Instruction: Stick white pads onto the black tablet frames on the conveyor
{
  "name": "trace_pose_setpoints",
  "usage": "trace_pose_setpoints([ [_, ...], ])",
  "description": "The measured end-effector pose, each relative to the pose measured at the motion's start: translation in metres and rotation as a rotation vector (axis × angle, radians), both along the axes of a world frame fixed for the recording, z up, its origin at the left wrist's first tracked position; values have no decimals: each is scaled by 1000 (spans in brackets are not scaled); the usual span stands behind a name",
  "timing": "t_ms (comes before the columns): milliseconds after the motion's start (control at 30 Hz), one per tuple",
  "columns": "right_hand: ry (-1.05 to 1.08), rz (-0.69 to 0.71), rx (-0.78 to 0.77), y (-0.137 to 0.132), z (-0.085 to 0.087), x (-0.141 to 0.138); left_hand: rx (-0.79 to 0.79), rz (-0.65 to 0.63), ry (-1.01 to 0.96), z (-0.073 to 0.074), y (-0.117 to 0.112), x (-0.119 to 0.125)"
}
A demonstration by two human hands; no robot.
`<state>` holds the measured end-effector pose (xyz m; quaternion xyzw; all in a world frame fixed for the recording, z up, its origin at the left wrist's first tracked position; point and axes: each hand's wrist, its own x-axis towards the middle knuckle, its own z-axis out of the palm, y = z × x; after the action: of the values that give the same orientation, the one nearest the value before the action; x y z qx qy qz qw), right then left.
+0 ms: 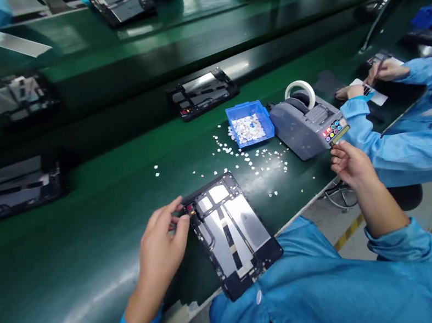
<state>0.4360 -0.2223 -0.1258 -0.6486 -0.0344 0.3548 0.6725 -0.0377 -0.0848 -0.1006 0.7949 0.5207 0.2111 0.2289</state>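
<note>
An opened tablet (247, 220), its silver batteries and black frame exposed, lies tilted at the bench's near edge, partly over my lap. My left hand (161, 243), with a blue band on its wrist, has thumb and fingers closed at the tablet's upper left corner. At the front mouth of a grey tape dispenser (297, 127), my right hand (352, 162) pinches with thumb and forefinger; whatever lies between those fingertips is too small to make out. A white roll of tape (303, 87) sits on the dispenser, above its lit coloured buttons.
A blue bin (253, 137) of small white scraps stands left of the dispenser, with more scraps scattered around it. Other opened tablets (204, 94) rest along the green bench (125, 216). At right, a co-worker's blue sleeve (426, 146) is close by. More people work across the bench.
</note>
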Motion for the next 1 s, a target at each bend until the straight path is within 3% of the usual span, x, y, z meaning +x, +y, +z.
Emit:
trace_pose_setpoints([
  [133, 6, -16, 28, 4, 3, -4, -34, 33, -50, 0, -5, -2],
  [267, 19, 50, 5, -5, 3, -59, -125, 98, -189, 5, -21, 3],
  [333, 24, 201, -14, -5, 3, -104, -270, 100, -322, 11, -34, 15],
  [467, -66, 668, 3, 18, 8, -192, -640, 63, -632, 11, -54, 51],
  [567, -174, 902, 38, 42, 13, -238, -733, 113, -833, 1, -57, 64],
  [667, -299, 1063, 86, 59, 11, -259, -710, 242, -915, -6, -56, 54],
  [733, -473, 1170, 124, 69, 6, -259, -608, 305, -855, -6, -54, 36],
  [800, -807, 1232, 174, 81, 0, -250, -405, 302, -698, -3, -49, 14],
  [900, -1395, 1252, 264, 104, -7, -232, -122, 89, -310, 1, -38, -10],
  [1000, -1756, 1305, 364, 123, -11, -224, -9, -153, 54, -3, -29, -16],
])
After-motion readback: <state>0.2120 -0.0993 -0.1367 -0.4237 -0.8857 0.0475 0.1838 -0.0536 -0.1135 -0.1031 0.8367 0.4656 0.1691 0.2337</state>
